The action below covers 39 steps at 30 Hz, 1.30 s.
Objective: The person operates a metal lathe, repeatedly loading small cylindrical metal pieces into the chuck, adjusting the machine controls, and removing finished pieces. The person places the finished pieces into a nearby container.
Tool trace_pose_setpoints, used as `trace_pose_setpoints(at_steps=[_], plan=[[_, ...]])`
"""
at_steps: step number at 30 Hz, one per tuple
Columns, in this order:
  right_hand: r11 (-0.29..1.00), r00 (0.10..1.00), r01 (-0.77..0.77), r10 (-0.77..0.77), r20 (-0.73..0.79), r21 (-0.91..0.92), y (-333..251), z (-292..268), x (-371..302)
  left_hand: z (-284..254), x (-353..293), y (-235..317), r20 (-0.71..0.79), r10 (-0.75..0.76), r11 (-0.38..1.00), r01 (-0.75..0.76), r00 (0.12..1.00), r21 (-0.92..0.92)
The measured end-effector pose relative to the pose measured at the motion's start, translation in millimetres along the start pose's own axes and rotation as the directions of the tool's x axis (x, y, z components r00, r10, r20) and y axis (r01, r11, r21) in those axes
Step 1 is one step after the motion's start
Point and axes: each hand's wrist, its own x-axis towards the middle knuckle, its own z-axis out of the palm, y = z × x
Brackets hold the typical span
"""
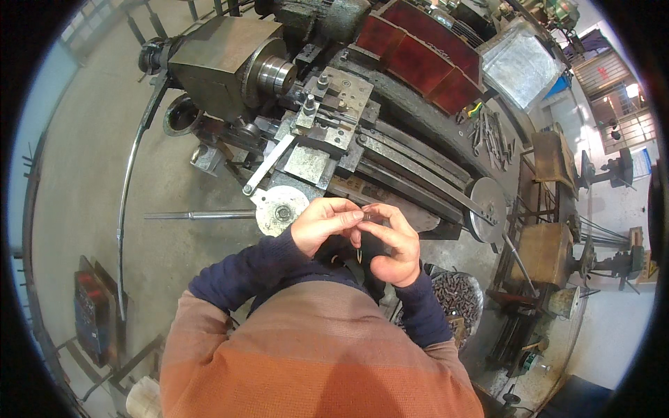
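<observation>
My left hand (324, 223) and my right hand (396, 244) meet in front of my body, just above the near side of a lathe. Their thumbs and fingertips pinch together on something small between them, mostly covered by the fingers and too small to name. Beside my left wrist is a pale round handwheel (268, 217) with a crank lever (270, 166). Beyond the hands lies the lathe's carriage with its tool post (309, 111). The spindle nose (277, 75) projects from the headstock (216, 59) at the far left.
Near my right forearm stands a container of many small dark metal pieces (456, 299). A red bin (418, 56), wrenches (491, 139) and a metal-coloured sheet (523, 63) lie behind the lathe. A long bent lever (125, 202) hangs at left; a round disc (486, 198) is at right.
</observation>
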Motion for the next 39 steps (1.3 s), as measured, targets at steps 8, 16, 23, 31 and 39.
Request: trace_pose_setpoints(at_steps=[8, 16, 23, 31, 39], plan=[[0.961, 0.995, 0.101, -0.092, 0.047, -0.258, -3.3, 1.2, -0.7, 3.4, -5.7, 14.9, 0.025, 0.234, 0.656, -0.177, 0.972, 0.734], [0.998, 0.998, 0.060, -0.060, -0.027, -0.021, 4.7, 1.6, -4.1, -7.0, -2.5, 16.0, 0.032, 0.166, 0.910, -0.165, 0.986, 0.380], [0.987, 0.998, -0.006, 0.016, -0.057, 0.162, 13.3, 5.4, -12.1, -7.8, -2.5, 11.2, 0.052, 0.160, 0.894, -0.167, 0.986, 0.416], [0.970, 0.995, -0.048, 0.066, -0.069, 0.237, 10.7, 7.7, -12.7, -9.1, -4.0, 9.0, 0.043, 0.150, 0.901, -0.155, 0.988, 0.406], [0.987, 0.999, -0.017, 0.025, -0.045, 0.158, 12.0, 5.7, -9.7, -8.2, -4.5, 11.5, 0.037, 0.163, 0.896, -0.163, 0.986, 0.412]])
